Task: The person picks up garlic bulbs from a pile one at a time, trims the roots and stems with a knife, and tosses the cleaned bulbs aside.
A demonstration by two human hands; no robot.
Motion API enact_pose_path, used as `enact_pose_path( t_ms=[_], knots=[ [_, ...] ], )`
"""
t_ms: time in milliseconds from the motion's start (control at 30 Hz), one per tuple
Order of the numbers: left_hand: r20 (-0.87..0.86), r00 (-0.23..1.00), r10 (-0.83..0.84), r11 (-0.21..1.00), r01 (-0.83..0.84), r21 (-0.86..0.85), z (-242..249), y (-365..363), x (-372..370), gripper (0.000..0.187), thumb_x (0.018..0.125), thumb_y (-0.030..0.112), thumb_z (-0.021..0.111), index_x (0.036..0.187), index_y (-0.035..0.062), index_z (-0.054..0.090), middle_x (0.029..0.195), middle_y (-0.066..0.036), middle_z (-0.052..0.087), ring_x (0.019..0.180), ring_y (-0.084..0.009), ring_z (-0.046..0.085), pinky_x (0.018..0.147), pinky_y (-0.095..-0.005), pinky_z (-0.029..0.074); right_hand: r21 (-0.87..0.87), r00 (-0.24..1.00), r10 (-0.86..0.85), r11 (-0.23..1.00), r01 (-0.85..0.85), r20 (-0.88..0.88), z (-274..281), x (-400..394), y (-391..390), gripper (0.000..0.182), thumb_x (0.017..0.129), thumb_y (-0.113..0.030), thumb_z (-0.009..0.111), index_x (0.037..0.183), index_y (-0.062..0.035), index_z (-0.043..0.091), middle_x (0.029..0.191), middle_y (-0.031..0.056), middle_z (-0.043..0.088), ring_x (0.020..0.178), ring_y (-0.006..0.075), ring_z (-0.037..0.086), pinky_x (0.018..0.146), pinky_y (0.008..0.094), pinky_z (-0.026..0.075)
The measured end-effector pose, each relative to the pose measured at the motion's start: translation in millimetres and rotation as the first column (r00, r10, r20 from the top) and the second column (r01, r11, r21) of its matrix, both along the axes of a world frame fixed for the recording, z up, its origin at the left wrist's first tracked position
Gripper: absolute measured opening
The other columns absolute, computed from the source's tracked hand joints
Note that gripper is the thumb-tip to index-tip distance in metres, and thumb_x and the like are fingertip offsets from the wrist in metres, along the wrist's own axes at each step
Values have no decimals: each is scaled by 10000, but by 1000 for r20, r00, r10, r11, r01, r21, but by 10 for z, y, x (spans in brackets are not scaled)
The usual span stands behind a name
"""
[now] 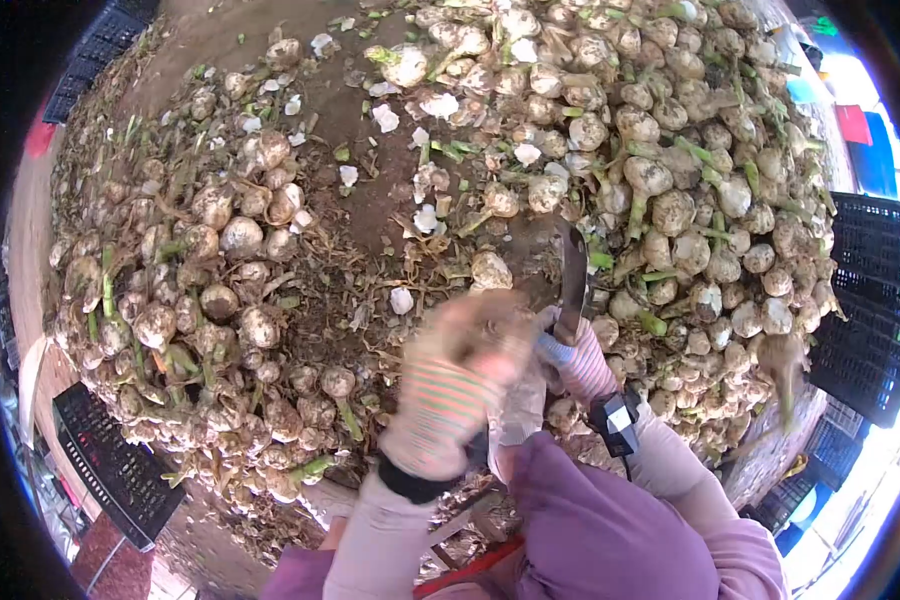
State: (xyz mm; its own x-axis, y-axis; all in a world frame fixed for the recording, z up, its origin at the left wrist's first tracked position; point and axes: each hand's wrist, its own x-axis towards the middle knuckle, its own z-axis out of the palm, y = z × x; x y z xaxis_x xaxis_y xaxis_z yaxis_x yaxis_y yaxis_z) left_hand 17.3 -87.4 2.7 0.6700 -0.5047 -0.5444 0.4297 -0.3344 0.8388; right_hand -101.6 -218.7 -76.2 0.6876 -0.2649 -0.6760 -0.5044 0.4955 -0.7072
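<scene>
Pointing to the far side, a knife (574,285) is jutting from the clasping right hand (578,365), near centre; the left hand (462,358) is showing blurred just left, its grip impossible to tell; haste could be risking a nick; garlic bulbs (647,176) are lying left and right.

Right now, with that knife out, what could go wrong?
The left hand, blurred, is close beside the knife in the right hand; a slip might nick it. Garlic bulbs are piled loosely near the right hand, so a bump could send some rolling.
</scene>
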Motion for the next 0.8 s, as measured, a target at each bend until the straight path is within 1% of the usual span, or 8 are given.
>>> enact_pose_path(
  t_ms=[67,100,167,300,400,467,567,800],
  knots=[
    [275,956,105,991,-125,56,-435,394,127,241,760,120,679,974,27,617,837,-102,653,781,-175,635,681,-266,524,-35,999,7,999,-9,-43,-48,-24,-46,135,783,-139,652,837,-34,586,694,-48,529,607,33,440,537,214,372],
    [524,844,-115,950,-61,306,-696,670,172,237,771,106,648,993,30,618,922,-100,644,758,-165,609,650,-296,500,-70,997,19,997,-25,-75,-73,-8,-83,136,790,-124,649,856,-22,588,698,-50,532,598,24,433,527,205,361],
    [261,804,-535,471,27,882,-594,924,265,541,716,288,686,1172,75,488,1088,-178,551,930,-324,587,776,-410,487,-129,997,30,991,-39,-76,-13,107,-117,123,798,-101,639,869,-14,587,712,-45,540,623,29,452,549,199,373],
    [-88,843,-530,151,197,969,-988,1501,127,687,644,222,734,1228,84,400,1165,-183,471,947,-349,569,787,-423,482,-314,990,104,947,-70,92,-22,274,-132,89,822,-42,598,889,13,578,792,-7,583,757,61,514,708,222,437],
    [-36,841,-540,284,222,933,-847,1469,99,687,625,104,745,1222,62,408,1154,-154,496,962,-278,582,791,-359,491,-427,960,265,881,-204,90,-71,279,-44,138,801,-80,611,903,5,574,751,35,587,724,101,545,684,259,451],
    [60,993,-103,936,76,343,-773,1415,109,675,631,3,722,1227,43,407,1165,-106,509,976,-192,568,807,-289,480,-506,925,375,812,-291,69,-24,321,-33,167,784,-111,624,904,-6,573,723,69,592,693,139,578,664,283,461],
    [-117,993,17,996,-8,84,-292,1110,114,649,657,-34,692,1236,38,408,1150,-74,523,973,-145,547,830,-269,461,-623,744,663,549,-557,-80,79,405,27,213,717,-207,638,847,-56,561,675,177,577,651,362,585,579,390,466],
    [-79,991,107,992,-112,-61,-68,950,155,664,679,-61,665,1264,49,372,1104,-92,539,890,-155,572,702,-263,509,-688,457,854,177,-704,-248,214,510,106,297,676,-223,644,932,-96,564,727,132,600,692,335,600,600,394,477]
  ],
)
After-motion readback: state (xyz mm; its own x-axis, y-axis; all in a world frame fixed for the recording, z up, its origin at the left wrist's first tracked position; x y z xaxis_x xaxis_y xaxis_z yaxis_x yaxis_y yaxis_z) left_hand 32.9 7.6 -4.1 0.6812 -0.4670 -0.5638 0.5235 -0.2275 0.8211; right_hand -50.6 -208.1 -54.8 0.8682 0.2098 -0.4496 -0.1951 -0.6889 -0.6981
